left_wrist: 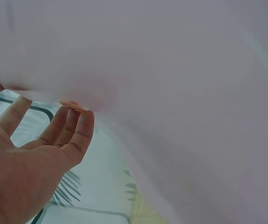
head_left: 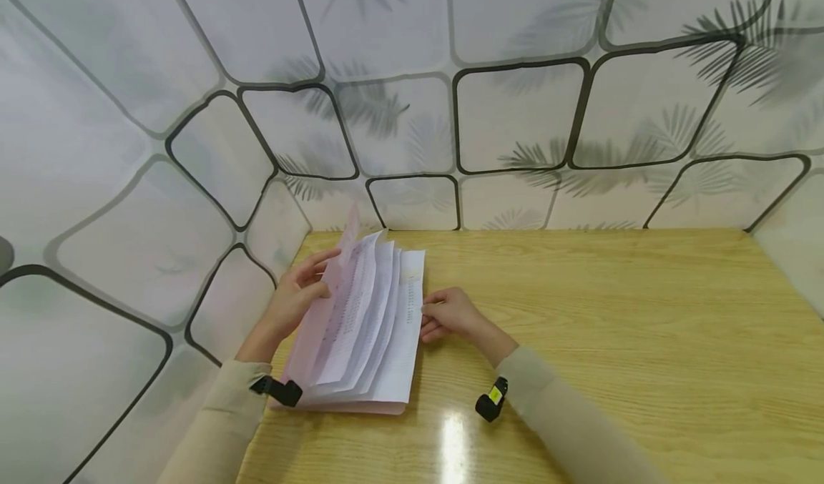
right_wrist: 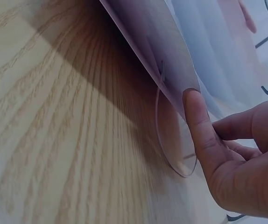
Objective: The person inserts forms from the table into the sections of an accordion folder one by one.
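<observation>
A pink folder [head_left: 312, 341] stands partly fanned on the wooden table, with several white printed sheets [head_left: 394, 355] inside it. My left hand [head_left: 292, 304] pinches the folder's pink front cover between thumb and fingers, lifting it to the left. In the left wrist view, a small flat orange piece [left_wrist: 73, 107] shows at the left fingertips, and the cover fills much of the picture. At the folder's right edge, my right hand [head_left: 452, 312] pinches the back side between thumb and fingers. A thin cord loop [right_wrist: 157, 114] hangs from that edge in the right wrist view.
The wooden table [head_left: 611, 327] stretches to the right of the folder. A patterned wall [head_left: 515, 119] rises along the table's back, and another wall [head_left: 219, 305] runs close beside the left arm. Wrist cameras [head_left: 491, 399] sit on both sleeves.
</observation>
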Tool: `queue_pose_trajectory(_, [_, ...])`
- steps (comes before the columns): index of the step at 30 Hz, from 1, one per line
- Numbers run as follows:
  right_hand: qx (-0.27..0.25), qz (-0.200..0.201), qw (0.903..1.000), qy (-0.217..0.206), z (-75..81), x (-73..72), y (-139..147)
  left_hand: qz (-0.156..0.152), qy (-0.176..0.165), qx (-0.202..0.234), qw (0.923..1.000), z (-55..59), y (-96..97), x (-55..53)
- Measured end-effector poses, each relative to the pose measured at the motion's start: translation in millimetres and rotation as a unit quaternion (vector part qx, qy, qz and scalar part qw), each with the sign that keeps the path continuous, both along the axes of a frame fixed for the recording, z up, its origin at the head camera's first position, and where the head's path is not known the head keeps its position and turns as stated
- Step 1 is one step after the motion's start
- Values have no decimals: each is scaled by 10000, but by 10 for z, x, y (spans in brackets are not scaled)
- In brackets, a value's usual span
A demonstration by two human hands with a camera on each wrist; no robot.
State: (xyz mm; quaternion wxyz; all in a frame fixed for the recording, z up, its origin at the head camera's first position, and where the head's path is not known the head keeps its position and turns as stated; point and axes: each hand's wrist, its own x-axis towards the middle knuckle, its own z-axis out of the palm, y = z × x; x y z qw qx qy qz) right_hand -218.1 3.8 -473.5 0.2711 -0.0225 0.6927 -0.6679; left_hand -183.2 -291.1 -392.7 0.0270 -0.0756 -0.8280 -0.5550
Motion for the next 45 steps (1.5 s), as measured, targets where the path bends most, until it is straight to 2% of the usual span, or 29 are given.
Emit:
queue_pose_trajectory(15, [-236,-110,9997,-17,6,37,-181,-14,-29,-61,10000,21,13,-1])
queue_pose_trajectory(25, [-402,-6,9992,54,-11,50,-282,-63,-84,-50,9999,24,25,10])
queue_pose_trajectory(45, [-278,-94,9995,145,-9,76,-416,-192,28,-92,9998,13,34,20])
